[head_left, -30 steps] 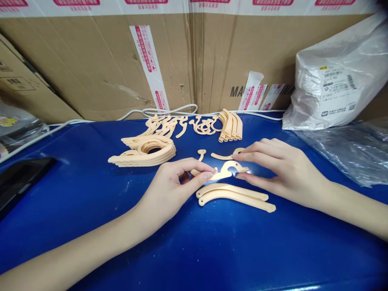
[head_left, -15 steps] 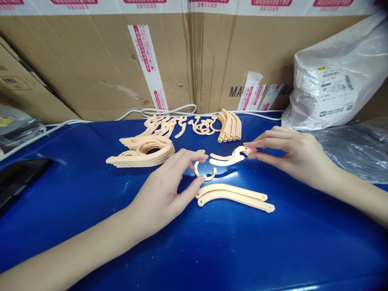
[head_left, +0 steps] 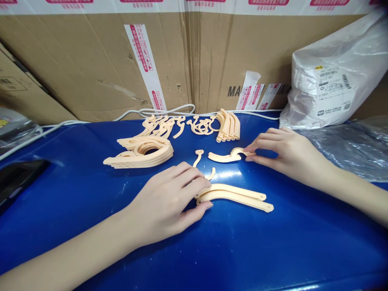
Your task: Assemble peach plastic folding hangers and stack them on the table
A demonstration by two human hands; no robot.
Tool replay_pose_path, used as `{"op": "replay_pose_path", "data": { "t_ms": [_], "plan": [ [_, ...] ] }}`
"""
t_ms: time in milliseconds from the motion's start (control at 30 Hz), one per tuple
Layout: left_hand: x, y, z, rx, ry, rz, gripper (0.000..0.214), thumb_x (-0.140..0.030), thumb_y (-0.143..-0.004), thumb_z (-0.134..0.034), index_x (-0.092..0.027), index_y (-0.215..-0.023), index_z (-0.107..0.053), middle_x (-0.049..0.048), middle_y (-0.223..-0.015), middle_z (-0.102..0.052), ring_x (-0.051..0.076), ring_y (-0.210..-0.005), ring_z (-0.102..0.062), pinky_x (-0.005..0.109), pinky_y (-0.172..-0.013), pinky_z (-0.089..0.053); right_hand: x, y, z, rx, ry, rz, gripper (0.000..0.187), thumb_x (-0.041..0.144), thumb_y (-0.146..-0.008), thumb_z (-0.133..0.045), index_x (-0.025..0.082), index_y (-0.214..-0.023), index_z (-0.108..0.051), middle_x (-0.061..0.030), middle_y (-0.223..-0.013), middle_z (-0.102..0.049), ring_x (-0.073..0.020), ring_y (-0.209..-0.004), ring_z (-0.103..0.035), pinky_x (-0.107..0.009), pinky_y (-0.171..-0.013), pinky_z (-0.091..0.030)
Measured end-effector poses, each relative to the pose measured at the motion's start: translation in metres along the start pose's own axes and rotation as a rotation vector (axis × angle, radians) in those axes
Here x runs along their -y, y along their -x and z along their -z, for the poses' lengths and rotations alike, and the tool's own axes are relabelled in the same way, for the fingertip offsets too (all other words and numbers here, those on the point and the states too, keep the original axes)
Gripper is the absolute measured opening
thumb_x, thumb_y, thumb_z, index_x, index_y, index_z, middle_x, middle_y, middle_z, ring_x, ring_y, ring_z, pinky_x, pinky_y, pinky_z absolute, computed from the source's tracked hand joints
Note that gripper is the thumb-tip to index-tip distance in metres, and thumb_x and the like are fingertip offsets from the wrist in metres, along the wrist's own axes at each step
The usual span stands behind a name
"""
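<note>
My left hand [head_left: 178, 198] is at the left end of two long curved cream hanger arms [head_left: 239, 196] lying side by side, with the thumb on the near side and fingers on the far side. Partly hidden behind its fingers lies a thin cream hook [head_left: 199, 157] on the table. Farther right, my right hand [head_left: 275, 147] pinches the right end of short curved cream hanger pieces [head_left: 228, 157], which lie almost on top of each other, low over the tabletop.
A stack of cream folded hangers [head_left: 145, 155] sits at left. Behind are small curved pieces [head_left: 163, 126], hooks [head_left: 202, 126] and a bunch of long arms [head_left: 228, 127]. Cardboard boxes [head_left: 106, 60], a white cable [head_left: 127, 115], a plastic-wrapped parcel [head_left: 321, 81] and a dark phone [head_left: 21, 182] surround the blue table [head_left: 242, 250].
My left hand has come nearer and closed around the ends of the long arms, covering part of the hook. The two short pieces in my right hand have come together.
</note>
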State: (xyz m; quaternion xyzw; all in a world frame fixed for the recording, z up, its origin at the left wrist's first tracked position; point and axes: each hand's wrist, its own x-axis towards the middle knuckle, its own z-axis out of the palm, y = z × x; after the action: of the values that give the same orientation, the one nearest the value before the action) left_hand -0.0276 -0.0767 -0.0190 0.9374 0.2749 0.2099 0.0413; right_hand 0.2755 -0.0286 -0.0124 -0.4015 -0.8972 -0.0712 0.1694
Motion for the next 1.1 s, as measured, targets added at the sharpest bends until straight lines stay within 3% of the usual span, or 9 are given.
{"op": "replay_pose_path", "data": {
  "t_ms": [467, 633, 800, 933, 1100],
  "plan": [
    [0.002, 0.001, -0.004, 0.0, -0.011, -0.007, 0.016, -0.03, -0.092, -0.059, -0.018, -0.102, -0.063, 0.003, -0.095, -0.068, 0.019, -0.085, -0.057, 0.033, -0.072, -0.043, 0.0, 0.0, -0.004, -0.005, 0.017, 0.022, 0.02, 0.037, -0.095, -0.055, 0.022, -0.091, -0.068, -0.0026, -0.093, -0.07, -0.0212, -0.083, -0.061, -0.036, -0.073, -0.037],
    [0.001, 0.002, -0.002, -0.046, -0.006, -0.04, 0.027, -0.039, -0.095, -0.056, -0.016, -0.109, -0.061, 0.004, -0.097, -0.067, 0.02, -0.085, -0.057, 0.033, -0.072, -0.045, 0.0, 0.0, -0.004, -0.006, 0.018, 0.026, 0.02, 0.037, -0.095, -0.055, 0.022, -0.091, -0.068, -0.0023, -0.093, -0.07, -0.0212, -0.083, -0.06, -0.036, -0.072, -0.037],
    [0.011, -0.001, -0.001, -0.104, -0.247, -0.068, 0.02, -0.016, -0.098, -0.047, -0.012, -0.108, -0.064, 0.0071, -0.096, -0.069, 0.021, -0.084, -0.059, 0.035, -0.074, -0.048, -0.001, 0.002, -0.004, 0.0, 0.019, 0.028, 0.02, 0.038, -0.095, -0.056, 0.023, -0.092, -0.067, -0.0018, -0.094, -0.07, -0.0212, -0.083, -0.06, -0.037, -0.073, -0.036],
    [0.02, -0.005, -0.002, -0.066, -0.338, -0.121, 0.019, -0.018, -0.098, -0.05, -0.015, -0.105, -0.067, 0.0065, -0.098, -0.07, 0.023, -0.083, -0.061, 0.036, -0.07, -0.05, -0.001, 0.003, -0.002, 0.016, 0.029, 0.035, 0.02, 0.039, -0.096, -0.055, 0.023, -0.092, -0.067, -0.0018, -0.094, -0.07, -0.0214, -0.085, -0.06, -0.037, -0.073, -0.035],
    [0.022, -0.005, -0.003, -0.018, -0.423, -0.197, 0.024, -0.008, -0.097, -0.045, -0.011, -0.099, -0.068, 0.0081, -0.098, -0.07, 0.024, -0.087, -0.064, 0.034, -0.07, -0.053, 0.002, 0.002, -0.002, -0.013, 0.029, 0.053, 0.02, 0.039, -0.096, -0.055, 0.023, -0.093, -0.067, -0.0017, -0.096, -0.07, -0.0211, -0.084, -0.061, -0.037, -0.072, -0.034]
  ]
}}
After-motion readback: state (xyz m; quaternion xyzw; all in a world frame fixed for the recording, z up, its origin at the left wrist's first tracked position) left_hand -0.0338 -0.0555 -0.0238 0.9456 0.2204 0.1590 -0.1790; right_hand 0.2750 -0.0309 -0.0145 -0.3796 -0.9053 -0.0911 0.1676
